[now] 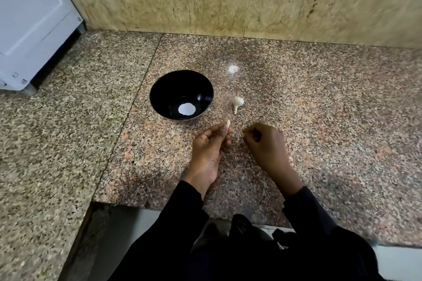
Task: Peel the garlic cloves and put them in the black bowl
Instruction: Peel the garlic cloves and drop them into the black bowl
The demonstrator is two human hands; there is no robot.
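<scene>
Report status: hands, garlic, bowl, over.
Left hand pinches a garlic clove. Right hand curled, contents unclear. Garlic bulb beside black bowl. Path clear.

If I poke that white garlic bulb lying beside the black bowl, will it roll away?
The white garlic bulb would probably wobble, not roll far: its round body lies sideways with a pointed stalk. It looks small, so likely light, sliding easily on the polished speckled granite counter.

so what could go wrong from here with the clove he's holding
The left hand pinches the garlic clove only at the fingertips, over the countertop and short of the black bowl; a slack grip could drop it on the granite. The right hand seems to pinch a scrap of peel, which could end up in the bowl. The garlic bulb lies loose beside the bowl and could be knocked.
</scene>
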